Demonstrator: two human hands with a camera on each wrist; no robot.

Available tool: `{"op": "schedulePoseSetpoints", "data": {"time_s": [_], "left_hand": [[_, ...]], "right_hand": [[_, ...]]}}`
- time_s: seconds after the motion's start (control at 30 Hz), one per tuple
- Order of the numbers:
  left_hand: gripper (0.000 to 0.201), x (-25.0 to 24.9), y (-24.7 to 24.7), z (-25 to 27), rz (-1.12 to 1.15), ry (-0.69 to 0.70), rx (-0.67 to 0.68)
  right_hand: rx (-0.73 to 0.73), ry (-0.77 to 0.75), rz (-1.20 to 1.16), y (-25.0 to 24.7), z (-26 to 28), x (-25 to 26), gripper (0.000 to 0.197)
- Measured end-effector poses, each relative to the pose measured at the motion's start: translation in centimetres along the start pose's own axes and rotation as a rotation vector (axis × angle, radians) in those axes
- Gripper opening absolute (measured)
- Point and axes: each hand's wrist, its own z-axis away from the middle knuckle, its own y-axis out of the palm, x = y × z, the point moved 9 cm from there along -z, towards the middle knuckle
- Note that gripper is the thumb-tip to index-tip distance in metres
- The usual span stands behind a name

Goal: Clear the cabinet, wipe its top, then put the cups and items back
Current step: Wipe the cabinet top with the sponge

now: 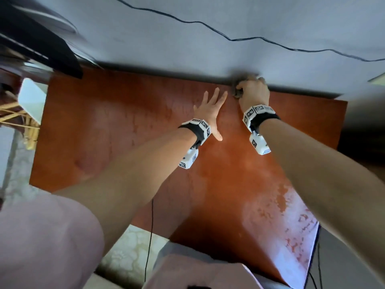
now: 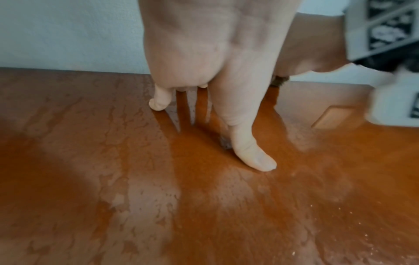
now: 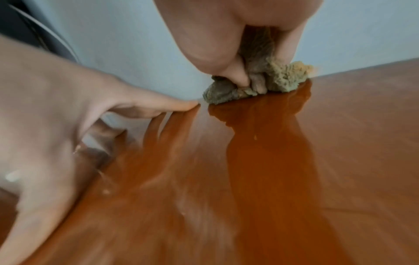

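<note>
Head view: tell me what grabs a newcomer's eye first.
The wet, glossy orange-brown cabinet top fills the middle of the view, streaked with moisture. At its far edge against the wall, the right hand has its grip on a bunched grey-green rag. Just left of it, the left hand lies flat with fingers spread on the top.

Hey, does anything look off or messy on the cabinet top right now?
Nothing looks damaged or askew. The cabinet top carries patchy pale streaks, most at its near right corner, likely moisture or glare. A few pale specks lie near the left hand. The right hand grips a grey-green cloth at the back edge.
</note>
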Motion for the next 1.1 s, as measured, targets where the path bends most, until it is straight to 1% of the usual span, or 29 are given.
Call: {"op": "schedulePoseSetpoints", "data": {"time_s": [0.1,0.17,0.23,0.33,0.47,0.53,0.57,0.67,0.73,0.8,0.93,1.03,1.1], "left_hand": [[0.17,0.2,0.0,0.2,0.003,-0.007,0.006],[0.169,0.3,0.1,0.2,0.006,-0.001,0.01],[0.169,0.4,0.1,0.0,0.0,0.008,0.011],[0.17,0.4,0.0,0.0,-0.022,0.016,0.016],[0.167,0.3,0.1,0.6,-0.008,0.013,0.018],[0.159,-0.1,0.4,1.4,0.009,0.024,-0.004],[0.151,-0.5,0.6,2.1,0.017,0.035,-0.027],[0.125,-1.9,2.6,6.0,0.012,0.118,-0.1],[0.118,-2.2,5.3,9.5,0.003,0.182,-0.114],[0.12,-1.6,8.8,13.5,0.029,0.206,-0.077],[0.133,0.7,16.1,20.6,0.016,0.173,0.008],[0.14,2.3,19.5,24.2,-0.022,0.116,0.025],[0.146,3.4,21.0,25.8,-0.014,0.058,0.031]], "right_hand": [[0.024,0.016,0.004,-0.1,-1.6,0.4,0.029],[0.04,0.011,0.012,0.2,-0.9,0.1,0.03],[0.039,-0.012,0.015,0.6,1.0,-0.6,0.027],[0.047,-0.011,0.045,1.4,5.5,-2.3,0.032],[0.074,0.045,0.082,2.4,13.3,-4.7,0.04],[0.086,0.096,0.083,3.0,17.1,-6.2,0.045],[0.084,0.125,0.08,3.2,18.9,-7.0,0.047],[0.057,0.169,0.073,3.9,24.2,-9.0,0.048],[0.031,0.157,0.066,4.4,27.7,-9.7,0.045],[0.028,0.125,0.055,5.0,31.2,-10.1,0.044],[0.066,0.015,0.045,6.4,38.4,-10.2,0.046],[0.162,-0.064,0.099,8.0,43.3,-10.5,0.046],[0.288,-0.14,0.192,9.9,46.1,-10.7,0.057]]}}
